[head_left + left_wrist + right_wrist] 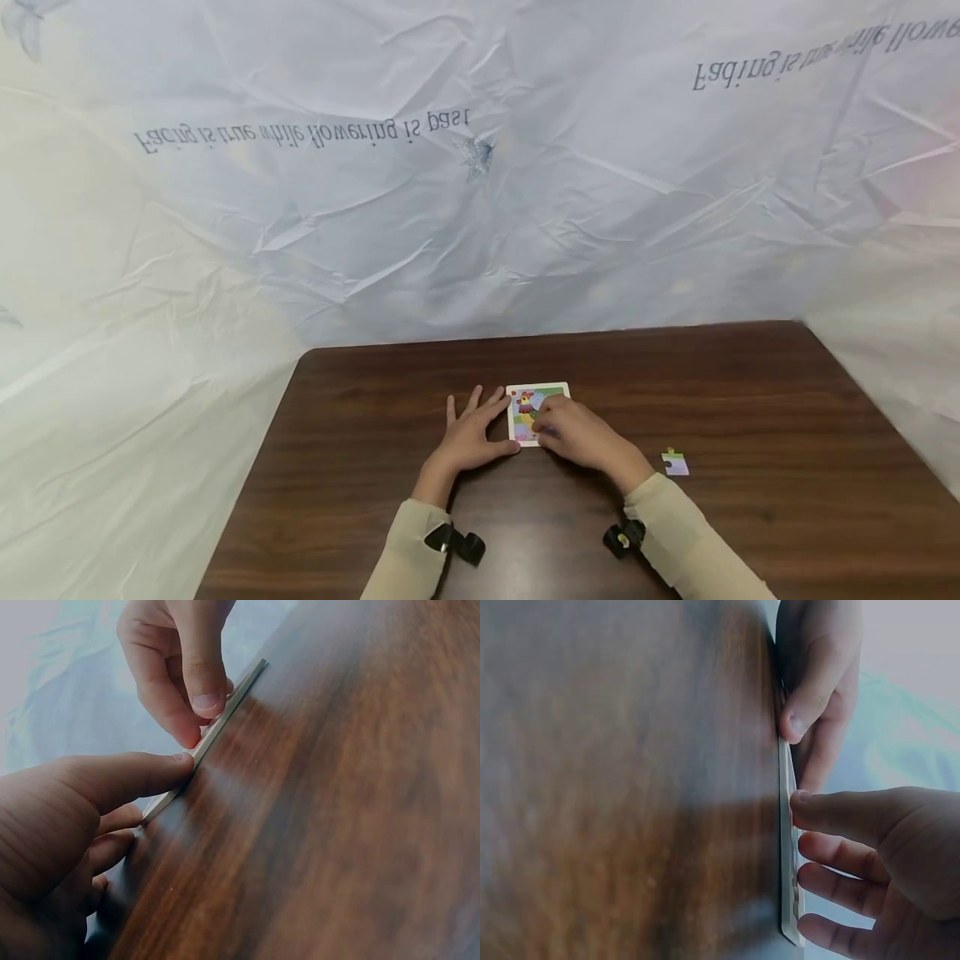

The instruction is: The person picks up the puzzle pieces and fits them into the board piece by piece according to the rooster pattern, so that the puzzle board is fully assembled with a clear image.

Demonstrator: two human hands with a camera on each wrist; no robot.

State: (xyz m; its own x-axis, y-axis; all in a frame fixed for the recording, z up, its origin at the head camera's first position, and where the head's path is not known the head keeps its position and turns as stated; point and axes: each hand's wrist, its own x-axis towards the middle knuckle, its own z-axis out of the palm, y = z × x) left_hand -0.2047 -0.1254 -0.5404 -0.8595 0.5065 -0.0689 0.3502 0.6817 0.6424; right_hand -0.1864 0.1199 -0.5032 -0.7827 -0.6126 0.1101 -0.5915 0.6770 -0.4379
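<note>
A small jigsaw puzzle board (512, 427) with a white border and a colourful picture of a rooster lies flat on the table. My left hand (471, 437) rests at its left side, fingers spread, the thumb touching the near-left corner. Over the right part of the board is my right hand (581, 432), its fingertips on the picture and covering some of it. In the right wrist view, the right thumb and fingers (844, 889) touch the surface of the thin board (786, 825), apart from each other. No piece shows between them.
A loose puzzle piece (676, 464), pale purple with a green strip, lies on the brown table (750, 400) to the right of my right hand. Wrinkled white sheeting (480, 225) with printed lettering rises behind the table and along both sides.
</note>
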